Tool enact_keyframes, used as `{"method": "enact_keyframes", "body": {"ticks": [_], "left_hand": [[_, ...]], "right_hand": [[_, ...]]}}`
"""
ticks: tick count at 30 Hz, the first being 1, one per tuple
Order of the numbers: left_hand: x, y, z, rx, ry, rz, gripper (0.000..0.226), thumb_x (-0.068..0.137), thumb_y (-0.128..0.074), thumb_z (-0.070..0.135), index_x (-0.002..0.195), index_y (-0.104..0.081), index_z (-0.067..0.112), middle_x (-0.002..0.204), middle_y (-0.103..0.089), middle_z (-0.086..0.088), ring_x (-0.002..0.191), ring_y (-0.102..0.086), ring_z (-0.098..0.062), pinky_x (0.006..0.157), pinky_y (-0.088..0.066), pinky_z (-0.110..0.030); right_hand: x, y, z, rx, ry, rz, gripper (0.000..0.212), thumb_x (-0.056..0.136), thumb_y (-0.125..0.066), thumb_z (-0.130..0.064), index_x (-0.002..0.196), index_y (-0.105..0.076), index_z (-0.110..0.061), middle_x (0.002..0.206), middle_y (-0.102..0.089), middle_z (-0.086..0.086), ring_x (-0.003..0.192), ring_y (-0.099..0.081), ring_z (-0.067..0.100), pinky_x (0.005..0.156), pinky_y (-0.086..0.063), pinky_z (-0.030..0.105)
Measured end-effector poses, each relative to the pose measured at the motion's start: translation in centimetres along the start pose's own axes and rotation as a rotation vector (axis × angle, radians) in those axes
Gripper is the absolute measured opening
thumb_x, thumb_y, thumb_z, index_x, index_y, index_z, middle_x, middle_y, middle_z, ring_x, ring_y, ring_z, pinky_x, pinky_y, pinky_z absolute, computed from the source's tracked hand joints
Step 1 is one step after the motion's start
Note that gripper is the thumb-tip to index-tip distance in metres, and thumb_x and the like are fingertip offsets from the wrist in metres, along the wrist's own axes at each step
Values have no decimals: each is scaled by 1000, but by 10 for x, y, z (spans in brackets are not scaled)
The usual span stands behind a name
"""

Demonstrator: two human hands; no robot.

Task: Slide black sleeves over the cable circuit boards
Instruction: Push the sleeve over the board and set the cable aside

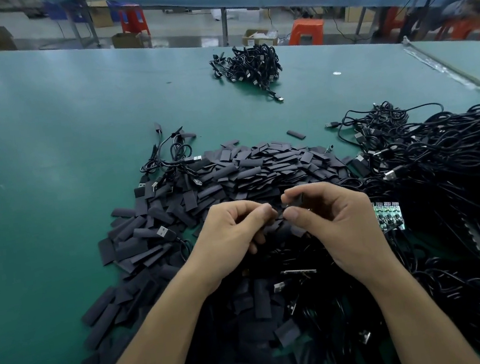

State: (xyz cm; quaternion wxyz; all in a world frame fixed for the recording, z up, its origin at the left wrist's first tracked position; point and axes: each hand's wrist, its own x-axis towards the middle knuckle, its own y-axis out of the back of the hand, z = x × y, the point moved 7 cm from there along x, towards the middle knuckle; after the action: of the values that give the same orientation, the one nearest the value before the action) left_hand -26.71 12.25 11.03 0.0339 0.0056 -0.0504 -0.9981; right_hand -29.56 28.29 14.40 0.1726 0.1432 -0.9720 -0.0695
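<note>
The green worktop carries all the stock. At the right we see the largest mass, a tangle of black cables with USB plugs. We judge these to be the pieces not yet sleeved, since bare green circuit boards show at its near edge, just beside the right hand. In the centre lies a broad heap of flat black sleeves, which spreads toward us under both forearms. Its size suggests that most of the work is left.

A bundle of cables sits well apart at the far side of the worktop. We take it for finished work, though it is too small here to confirm any sleeves. A few loose cables at the heap's far left edge seem to end in dark sleeved tips, so they may also be done.

Both hands are raised over the heap, nearly touching:
- **Right hand:** The right hand pinches one black sleeve between thumb and forefinger.
- **Left hand:** The left hand has its fingers curled and its thumb pressed forward toward that sleeve. We cannot tell what it grasps, if anything.

We judge one sleeve to be in the course of fitting. No board is visible at its mouth.
</note>
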Motion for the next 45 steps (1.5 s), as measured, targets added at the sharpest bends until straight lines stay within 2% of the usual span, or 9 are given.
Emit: {"method": "enact_keyframes", "body": {"ticks": [5,10,13,15,20,26,31,34,45], "left_hand": [[-2,1,4,-89,-48,-20,9,91,-73,27,88,-79,22,66,-68,6,58,-58,-3,51,-46,-17],[-4,-1,6,-105,-53,-73,18,76,-84,36,90,-80,25,76,-73,1,65,-62,-6,55,-47,-16],[-5,-1,7,-104,-62,-58,16,76,-79,35,85,-80,23,72,-72,0,61,-61,-6,53,-45,-16],[-3,-1,5,-78,-57,-49,4,85,-77,24,81,-79,24,68,-70,3,59,-59,-5,51,-45,-16],[-1,1,2,-37,-30,-4,19,93,-67,11,79,-76,20,61,-65,7,55,-57,-5,49,-44,-17],[0,0,1,-60,-18,-9,16,93,-68,12,80,-76,18,61,-64,8,55,-57,-5,49,-44,-17],[0,0,1,-71,-33,-43,3,82,-79,24,81,-77,23,68,-68,6,59,-59,-5,52,-45,-16],[0,0,1,-70,-36,-49,8,76,-79,31,81,-78,25,68,-69,5,60,-60,-5,52,-45,-16],[-1,0,-1,-74,-25,-49,9,81,-79,29,84,-76,21,70,-69,4,60,-60,-5,52,-45,-16]], "right_hand": [[-2,-6,-2,-245,86,-56,39,78,-82,-12,110,-73,-31,96,-72,-15,91,-67,5,78,-49,13],[-3,-8,-2,-363,131,-75,48,80,-80,-13,120,-66,-35,100,-67,-16,104,-59,13,90,-50,31],[-3,-11,-3,-393,154,-92,44,81,-79,-13,120,-69,-30,99,-67,-12,102,-60,16,89,-51,38],[-2,-11,-3,-411,164,-91,43,81,-80,-15,120,-70,-28,97,-67,-11,99,-60,17,87,-51,38],[-3,-6,-7,-383,173,-14,46,78,-83,-13,121,-71,-23,98,-68,-17,95,-64,-1,78,-48,8],[-3,0,-9,-356,176,34,30,73,-86,-16,98,-76,-29,88,-72,-20,85,-68,-1,74,-49,11],[-2,1,-5,-345,137,33,26,72,-87,-19,96,-78,-26,86,-73,-19,82,-69,0,73,-50,12],[-2,2,-2,-331,114,19,24,73,-86,-19,95,-78,-25,82,-74,-17,79,-69,1,71,-50,11],[-2,2,0,-278,83,13,26,73,-86,-18,94,-77,-29,85,-74,-21,78,-70,0,71,-50,10]]}}
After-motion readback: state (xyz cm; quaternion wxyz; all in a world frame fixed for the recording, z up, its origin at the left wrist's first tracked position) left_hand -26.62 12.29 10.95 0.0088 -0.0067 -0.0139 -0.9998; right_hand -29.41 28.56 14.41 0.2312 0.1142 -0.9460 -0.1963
